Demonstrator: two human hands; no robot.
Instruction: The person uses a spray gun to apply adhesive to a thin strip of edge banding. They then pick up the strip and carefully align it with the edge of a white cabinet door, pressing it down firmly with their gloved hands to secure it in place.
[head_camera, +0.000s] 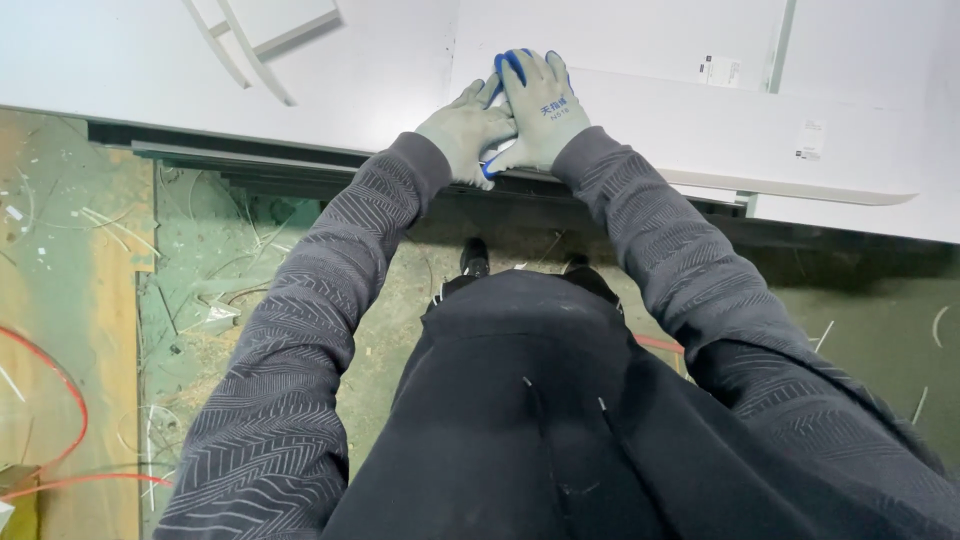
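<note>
Both my hands wear grey gloves with blue fingertips. My right hand (541, 108) lies flat on the near edge of a long white panel (740, 135), fingers spread and pointing away from me. My left hand (463, 132) sits just to the left of it, partly under the right hand, pressing on the same edge where the panel meets the white work surface (130, 70). Neither hand holds anything that I can see.
A second white board (620, 35) lies under the panel, and white strips (265, 40) rest at the far left. Below the table edge, the green floor (200, 290) is strewn with thin offcuts. A red cable (60, 400) curves at left.
</note>
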